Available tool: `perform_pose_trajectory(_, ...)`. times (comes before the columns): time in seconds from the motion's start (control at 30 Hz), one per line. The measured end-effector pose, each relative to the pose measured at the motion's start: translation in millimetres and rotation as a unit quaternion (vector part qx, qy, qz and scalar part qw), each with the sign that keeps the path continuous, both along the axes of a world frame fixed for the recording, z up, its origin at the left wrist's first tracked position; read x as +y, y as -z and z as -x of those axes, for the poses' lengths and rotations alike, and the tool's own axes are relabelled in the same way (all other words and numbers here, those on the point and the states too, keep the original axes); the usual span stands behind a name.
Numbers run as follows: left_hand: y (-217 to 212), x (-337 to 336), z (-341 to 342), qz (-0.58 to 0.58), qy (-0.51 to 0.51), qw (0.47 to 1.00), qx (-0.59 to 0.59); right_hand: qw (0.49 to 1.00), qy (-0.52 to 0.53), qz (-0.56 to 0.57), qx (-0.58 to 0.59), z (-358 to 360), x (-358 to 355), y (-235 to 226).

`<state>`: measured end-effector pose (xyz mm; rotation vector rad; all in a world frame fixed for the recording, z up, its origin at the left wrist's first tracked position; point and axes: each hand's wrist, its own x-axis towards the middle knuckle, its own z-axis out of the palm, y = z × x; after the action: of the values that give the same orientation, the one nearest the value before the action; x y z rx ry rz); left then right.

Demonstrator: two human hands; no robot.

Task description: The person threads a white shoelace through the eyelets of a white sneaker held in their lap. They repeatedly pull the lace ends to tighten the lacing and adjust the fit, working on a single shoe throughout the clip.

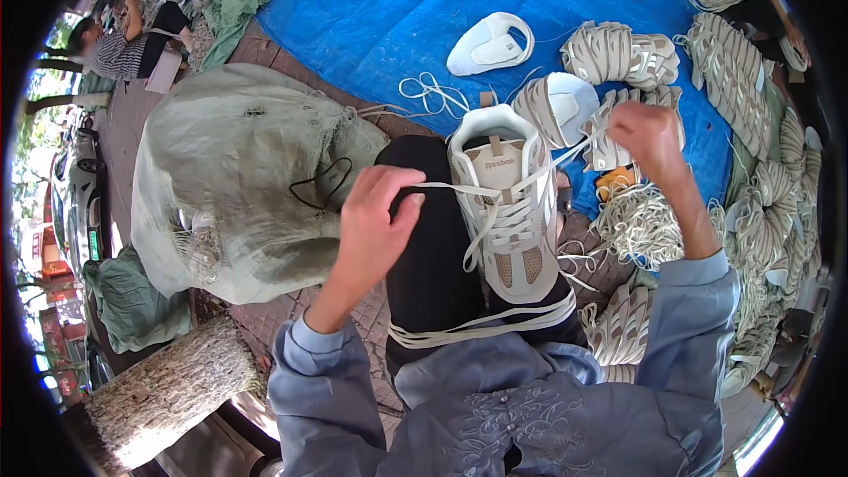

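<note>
A white and beige sneaker point(516, 272) rests on my dark-trousered legs, toe toward me and tongue facing up. Its front eyelets are threaded with a pale flat shoelace point(459, 186), whose two ends spread out to either side. My left hand point(375, 216) pinches one end just left of the shoe. Up and to the right, my right hand point(651, 140) is closed on the other end, which looks taut. A loop of lace hangs over the shoe's left side. Several loose laces point(481, 329) lie across my thighs below the toe.
A blue tarp point(380, 22) spreads ahead, with a loose white shoe upper point(491, 44) and stacked beige uppers point(618, 55). At the right lies a heap of laces point(640, 225). A large pale sack point(238, 168) stands left, near a log point(172, 393). Another person point(124, 49) sits far left.
</note>
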<state>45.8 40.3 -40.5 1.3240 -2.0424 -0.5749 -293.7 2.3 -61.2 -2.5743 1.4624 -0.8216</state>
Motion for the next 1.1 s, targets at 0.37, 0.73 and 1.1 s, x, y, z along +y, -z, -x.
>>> perform_pose_trajectory(0.37,32,22,71,0.187,0.074,0.934,-0.297,0.956,0.087,-0.224,-0.166,16,6,1)
perform_pose_trajectory(0.73,4,-24,51,-0.435,0.118,0.889,0.084,0.984,0.073,-0.135,-0.086,26,1,-6)
perform_pose_trajectory(1.1,-31,-39,60,-0.486,0.241,0.806,0.238,0.978,0.126,-0.156,-0.053,95,-2,-3)
